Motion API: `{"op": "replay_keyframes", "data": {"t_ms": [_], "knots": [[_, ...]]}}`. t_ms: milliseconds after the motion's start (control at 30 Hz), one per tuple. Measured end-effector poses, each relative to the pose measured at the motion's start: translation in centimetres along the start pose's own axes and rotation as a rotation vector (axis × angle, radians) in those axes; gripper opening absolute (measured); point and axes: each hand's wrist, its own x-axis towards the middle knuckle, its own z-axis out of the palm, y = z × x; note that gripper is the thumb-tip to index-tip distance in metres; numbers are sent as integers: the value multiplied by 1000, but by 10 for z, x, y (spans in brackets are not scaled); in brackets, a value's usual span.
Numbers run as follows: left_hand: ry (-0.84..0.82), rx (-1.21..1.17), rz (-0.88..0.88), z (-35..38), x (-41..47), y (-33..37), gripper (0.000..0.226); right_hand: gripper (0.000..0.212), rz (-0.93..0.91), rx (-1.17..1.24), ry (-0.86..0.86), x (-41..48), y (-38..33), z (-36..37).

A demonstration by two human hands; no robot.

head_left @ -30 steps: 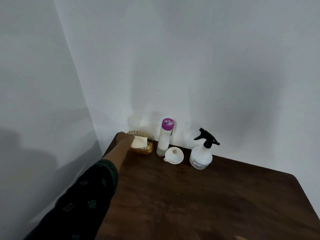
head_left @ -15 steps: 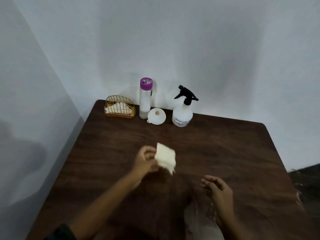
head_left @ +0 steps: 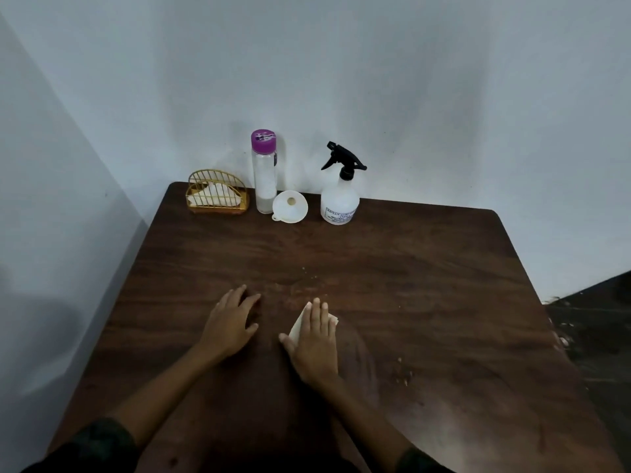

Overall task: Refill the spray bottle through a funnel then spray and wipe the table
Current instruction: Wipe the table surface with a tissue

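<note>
Spray bottle: rounded translucent plastic

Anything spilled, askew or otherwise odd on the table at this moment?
Pale specks dot the table near its right side and ahead of the right hand, which presses a napkin flat. Whether they are droplets or crumbs I cannot tell. The funnel lies tipped, mouth toward the camera, beside the purple-capped bottle.
</note>
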Motion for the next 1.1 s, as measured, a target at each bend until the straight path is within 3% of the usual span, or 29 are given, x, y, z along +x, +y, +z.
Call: {"op": "replay_keyframes", "data": {"t_ms": [167,267,367,500,567,700,767,833,967,1100], "knots": [[-204,119,-116,-1,11,-8,91,91,-199,-230,-46,-48,47,17],[-273,69,-182,3,12,-19,96,93,-76,-167,-64,-89,104,13],[-300,44,-167,8,13,-23,97,94,162,-117,82,-99,153,-2],[-313,30,-164,10,13,-25,97,112,490,-82,106,-52,143,-28],[-332,24,-163,8,12,-25,97,111,392,-119,95,-24,119,-27],[-394,-19,-151,3,12,-26,94,87,8,-266,-26,-27,71,2],[-421,-38,-140,0,13,-27,91,83,-151,-286,-64,-58,76,12],[-444,-59,-137,-1,14,-29,85,83,-192,-271,-36,-81,110,14],[-459,-74,-150,0,16,-29,74,85,73,-224,84,-68,177,-19],[-459,-80,-162,1,17,-30,68,96,398,-130,89,14,161,-55]]}}
